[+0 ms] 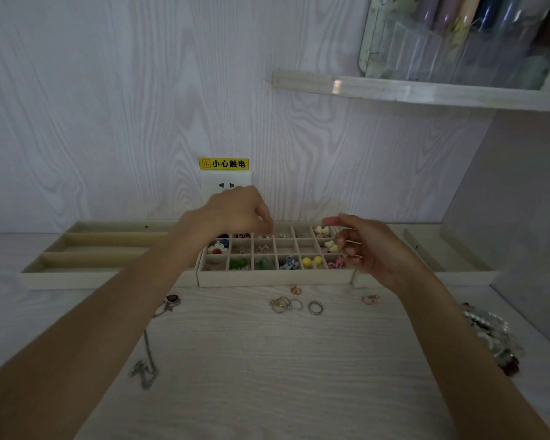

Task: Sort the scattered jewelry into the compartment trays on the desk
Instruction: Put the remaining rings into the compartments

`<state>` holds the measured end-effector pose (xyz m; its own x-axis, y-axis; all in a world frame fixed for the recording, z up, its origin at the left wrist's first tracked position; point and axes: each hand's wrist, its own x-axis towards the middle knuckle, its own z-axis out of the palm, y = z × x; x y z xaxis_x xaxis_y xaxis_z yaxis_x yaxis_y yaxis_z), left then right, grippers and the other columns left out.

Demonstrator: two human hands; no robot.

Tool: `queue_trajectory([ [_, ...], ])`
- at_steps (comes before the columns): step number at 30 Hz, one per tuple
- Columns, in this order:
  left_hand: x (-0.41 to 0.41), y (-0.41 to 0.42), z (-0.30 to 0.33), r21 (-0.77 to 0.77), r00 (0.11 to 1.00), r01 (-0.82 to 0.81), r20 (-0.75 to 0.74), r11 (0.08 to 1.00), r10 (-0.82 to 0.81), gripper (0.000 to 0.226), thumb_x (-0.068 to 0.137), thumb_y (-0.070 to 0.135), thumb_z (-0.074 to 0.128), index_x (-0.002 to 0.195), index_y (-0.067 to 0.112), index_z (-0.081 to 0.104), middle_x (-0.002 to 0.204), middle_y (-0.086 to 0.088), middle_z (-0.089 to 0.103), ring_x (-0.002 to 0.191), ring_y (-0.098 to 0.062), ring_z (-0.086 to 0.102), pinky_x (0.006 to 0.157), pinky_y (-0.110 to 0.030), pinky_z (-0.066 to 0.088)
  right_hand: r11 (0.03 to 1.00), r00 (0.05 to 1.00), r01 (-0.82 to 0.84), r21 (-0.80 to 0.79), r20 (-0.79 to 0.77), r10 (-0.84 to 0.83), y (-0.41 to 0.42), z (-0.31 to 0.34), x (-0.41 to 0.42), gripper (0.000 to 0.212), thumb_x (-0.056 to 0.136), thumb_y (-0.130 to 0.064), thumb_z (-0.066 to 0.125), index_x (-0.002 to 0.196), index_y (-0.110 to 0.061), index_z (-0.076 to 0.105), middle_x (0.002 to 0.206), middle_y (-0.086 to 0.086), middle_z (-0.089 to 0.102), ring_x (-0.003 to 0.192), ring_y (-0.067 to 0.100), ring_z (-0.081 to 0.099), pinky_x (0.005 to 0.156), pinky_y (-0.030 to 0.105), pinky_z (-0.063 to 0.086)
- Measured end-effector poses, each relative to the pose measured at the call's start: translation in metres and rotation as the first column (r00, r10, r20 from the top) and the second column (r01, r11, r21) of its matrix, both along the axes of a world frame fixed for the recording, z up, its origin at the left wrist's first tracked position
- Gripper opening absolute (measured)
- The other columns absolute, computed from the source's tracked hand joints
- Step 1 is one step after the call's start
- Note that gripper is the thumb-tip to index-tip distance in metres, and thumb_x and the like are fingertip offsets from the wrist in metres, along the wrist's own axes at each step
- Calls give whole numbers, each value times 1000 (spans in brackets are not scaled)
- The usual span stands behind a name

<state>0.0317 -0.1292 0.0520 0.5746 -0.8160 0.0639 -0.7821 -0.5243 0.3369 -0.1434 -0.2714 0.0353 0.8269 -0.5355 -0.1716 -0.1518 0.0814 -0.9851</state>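
— Any writing?
— A yellow sign on the far wall reads 小心触电.
— Hands?
— Left hand pinches fingertips over the grid tray's far row; contents unclear. Right hand hovers loosely curled, empty. Rings lie near the tray's front edge.

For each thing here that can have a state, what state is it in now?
Left hand: over the grid tray's back row, fingertips pointing down, grip unclear.
Right hand: over the tray's right end, fingers loosely curled, holding nothing visible.
Grid tray: partly filled.
Long tray: looks empty.
Rings: loose on the desk.
Necklace: lying unsorted on the desk.
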Motion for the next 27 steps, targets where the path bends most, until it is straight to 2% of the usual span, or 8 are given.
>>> queue_trajectory([
  [5,-25,19,-10,-265,989,37,-130,964,-74,14,81,38,70,89,28,76,81,15,69,77,-1,62,77,-27,51,944,977,-188,-271,-151,152,3,5,-9,22,94,-28,52,101,-16,69,64,-2,59,52,7,49,51,18,38],
  [10,-47,29,-37,-485,992,-27,-123,874,-38,15,83,36,68,92,26,75,78,13,70,70,0,62,70,-25,52,894,973,-195,-404,-191,126,1,7,-17,20,90,-32,59,100,-20,71,65,-4,64,58,7,53,55,17,38],
  [14,-55,37,-43,-517,993,-25,-115,856,-41,13,83,35,68,91,29,75,76,16,69,67,2,62,67,-21,52,833,966,-217,-509,-237,107,-13,12,-32,11,86,-22,65,94,-21,71,61,-9,64,49,-1,52,48,11,40],
  [17,-57,41,-46,-484,995,-34,-99,874,-16,12,82,38,69,90,32,75,72,20,67,65,4,61,67,-22,52,739,927,-299,-603,-367,76,-28,10,-52,8,81,-22,71,87,-23,74,61,-12,66,47,-5,52,48,10,40],
  [19,-59,40,-47,-473,994,-39,-105,880,-12,9,81,40,70,87,35,75,69,21,67,65,4,61,67,-25,53,706,886,-361,-609,-460,56,-35,4,-63,10,79,-18,73,88,-20,76,63,-12,68,51,-4,55,51,9,41],
  [22,-61,39,-49,-453,985,0,-154,891,-78,8,80,40,70,86,36,75,70,19,70,64,6,62,71,-30,56,707,868,-359,-609,-496,13,-38,-7,-68,14,76,-12,75,89,-18,77,69,-7,71,62,6,60,55,9,45],
  [25,-63,41,-51,-391,981,49,-154,919,-118,10,81,41,69,85,34,76,71,21,70,65,8,63,71,-27,54,713,876,-293,-637,-478,-67,-33,-14,-64,19,67,-26,84,83,-20,77,64,-14,67,54,-2,56,51,7,42],
  [27,-63,43,-51,-373,981,45,-160,927,-112,9,81,40,69,84,33,75,70,22,69,66,10,62,68,-21,50,674,868,-299,-676,-486,-103,-31,-17,-59,21,63,-34,85,80,-25,77,63,-18,65,55,-6,56,58,11,43],
])
